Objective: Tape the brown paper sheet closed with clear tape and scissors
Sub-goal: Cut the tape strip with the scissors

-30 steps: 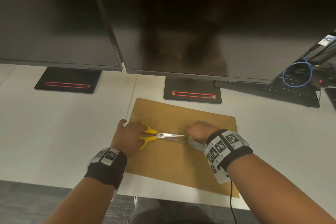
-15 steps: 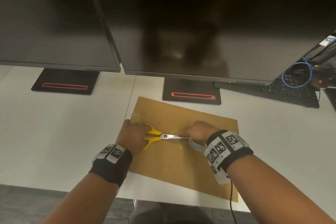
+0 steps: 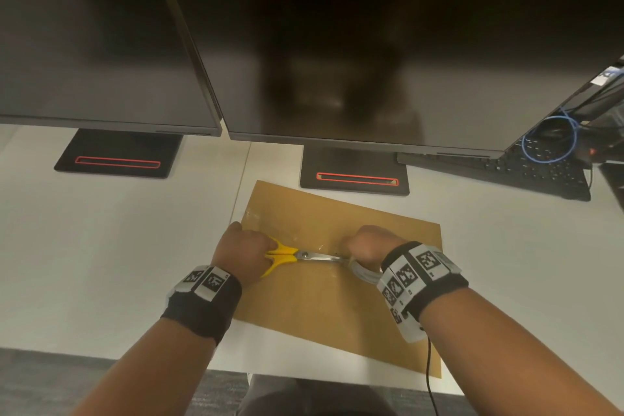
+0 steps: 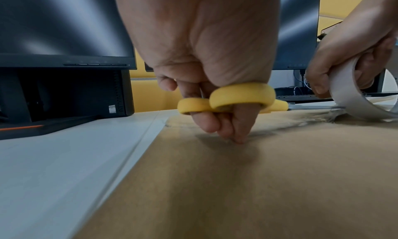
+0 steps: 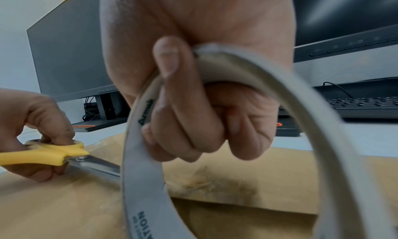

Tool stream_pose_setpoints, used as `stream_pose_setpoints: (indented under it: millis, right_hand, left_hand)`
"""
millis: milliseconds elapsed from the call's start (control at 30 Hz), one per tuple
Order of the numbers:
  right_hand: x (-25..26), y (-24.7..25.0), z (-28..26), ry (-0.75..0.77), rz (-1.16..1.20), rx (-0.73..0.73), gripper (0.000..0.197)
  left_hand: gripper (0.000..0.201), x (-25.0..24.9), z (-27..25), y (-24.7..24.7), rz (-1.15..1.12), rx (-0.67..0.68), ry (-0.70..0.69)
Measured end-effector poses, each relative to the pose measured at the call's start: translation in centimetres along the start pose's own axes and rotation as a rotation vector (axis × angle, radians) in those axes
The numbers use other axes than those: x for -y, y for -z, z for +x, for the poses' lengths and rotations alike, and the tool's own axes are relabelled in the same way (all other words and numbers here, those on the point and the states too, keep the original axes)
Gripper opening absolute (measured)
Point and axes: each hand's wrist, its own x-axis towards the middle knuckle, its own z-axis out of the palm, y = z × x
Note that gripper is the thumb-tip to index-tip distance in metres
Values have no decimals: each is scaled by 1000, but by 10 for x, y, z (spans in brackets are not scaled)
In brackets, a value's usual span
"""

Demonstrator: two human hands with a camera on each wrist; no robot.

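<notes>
A brown paper sheet (image 3: 324, 307) lies flat on the white desk, a strip of clear tape (image 3: 297, 230) stuck across its upper left. My left hand (image 3: 241, 252) grips yellow-handled scissors (image 3: 285, 255), fingers through the loops (image 4: 241, 96); the blades (image 5: 96, 167) point right, closed or nearly so, at the tape beside the roll. My right hand (image 3: 368, 245) holds the tape roll (image 5: 146, 183), fingers curled through its white core, low over the paper. The roll (image 4: 353, 103) rests near the blade tips.
Two dark monitors (image 3: 371, 44) stand right behind the paper on black bases (image 3: 354, 176). A black keyboard (image 3: 526, 172) and a blue cable loop (image 3: 548, 142) lie at the back right. The desk's front edge (image 3: 101, 351) runs close below my wrists.
The scissor blades have closed further and slid right towards the roll. My left hand followed slightly to the right. The right hand has stayed put with the roll.
</notes>
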Motion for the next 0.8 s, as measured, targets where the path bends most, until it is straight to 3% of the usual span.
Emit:
stream_pose_setpoints:
  millis: [233,367,500,600,800]
  right_hand:
    - [-2,-1,2,24,-23,-8,32]
    - [-6,-1,2,20,-4,-26,32]
    - [-10,-1,4,9,22,-9,27]
    - [-12,-1,5,7,63,1,30]
    - [-19,0,7,1,131,-9,32]
  left_hand:
    - [41,-2,-3,3,-25,-69,45]
    - [31,0,-5,1,-11,-68,98]
    - [27,1,-9,-5,-141,-158,138]
    - [23,4,-13,-8,-100,-86,248]
    - [25,0,-14,-15,-362,-102,379]
